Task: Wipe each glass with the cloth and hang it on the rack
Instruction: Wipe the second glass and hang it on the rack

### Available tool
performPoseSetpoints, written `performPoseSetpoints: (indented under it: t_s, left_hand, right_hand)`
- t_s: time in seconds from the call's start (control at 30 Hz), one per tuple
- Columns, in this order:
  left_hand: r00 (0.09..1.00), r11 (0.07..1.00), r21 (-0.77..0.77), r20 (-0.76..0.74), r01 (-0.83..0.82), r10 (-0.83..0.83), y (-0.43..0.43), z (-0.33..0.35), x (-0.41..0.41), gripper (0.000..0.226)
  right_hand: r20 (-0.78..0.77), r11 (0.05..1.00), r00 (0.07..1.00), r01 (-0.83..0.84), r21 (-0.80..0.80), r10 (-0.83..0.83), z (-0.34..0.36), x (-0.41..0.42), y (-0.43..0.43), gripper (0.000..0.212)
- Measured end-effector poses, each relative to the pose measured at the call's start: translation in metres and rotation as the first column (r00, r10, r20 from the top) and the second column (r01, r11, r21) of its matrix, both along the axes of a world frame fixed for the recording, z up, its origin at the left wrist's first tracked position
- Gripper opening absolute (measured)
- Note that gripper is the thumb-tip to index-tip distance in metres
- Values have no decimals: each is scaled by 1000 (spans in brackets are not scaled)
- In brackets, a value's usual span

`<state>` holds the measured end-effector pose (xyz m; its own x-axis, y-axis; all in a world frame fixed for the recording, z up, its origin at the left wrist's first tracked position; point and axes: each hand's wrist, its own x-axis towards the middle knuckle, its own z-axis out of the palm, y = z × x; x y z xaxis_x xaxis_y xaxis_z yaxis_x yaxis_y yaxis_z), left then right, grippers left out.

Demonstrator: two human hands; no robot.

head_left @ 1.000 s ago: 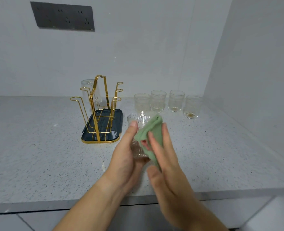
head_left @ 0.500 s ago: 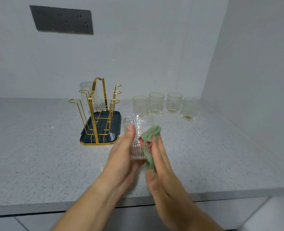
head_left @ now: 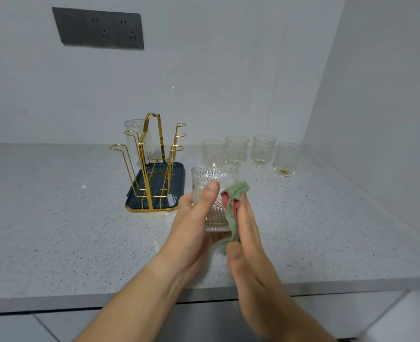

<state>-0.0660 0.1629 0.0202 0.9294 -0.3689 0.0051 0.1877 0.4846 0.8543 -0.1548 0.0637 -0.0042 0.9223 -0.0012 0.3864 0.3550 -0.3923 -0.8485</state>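
Observation:
My left hand (head_left: 194,225) grips a ribbed clear glass (head_left: 212,178) upright above the counter, thumb across its front. My right hand (head_left: 247,233) presses a green cloth (head_left: 237,191) against the glass's right side, the cloth bunched under my fingers. A gold wire rack (head_left: 152,154) on a dark blue tray (head_left: 177,169) stands to the left of the held glass. One glass (head_left: 135,134) hangs upside down on the rack's far left peg. Several more glasses (head_left: 237,149) stand upright in a row behind, near the back wall.
The speckled grey counter (head_left: 56,230) stretches left and front, ending in an edge just below my wrists. A white side wall (head_left: 376,119) closes the right. A dark socket panel (head_left: 98,28) sits on the back wall.
The cloth has slid from the glass's rim down its right side, uncovering the rim. Both hands and the glass stay near the same spot.

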Motion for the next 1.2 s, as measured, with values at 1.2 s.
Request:
performPoseSetpoints:
  t_s: [1.2]
  left_hand:
    - [997,998,-27,49,58,-56,-1,-7,-5,55]
  right_hand:
    - [1,999,1000,17,-39,-16,5,7,-13,67]
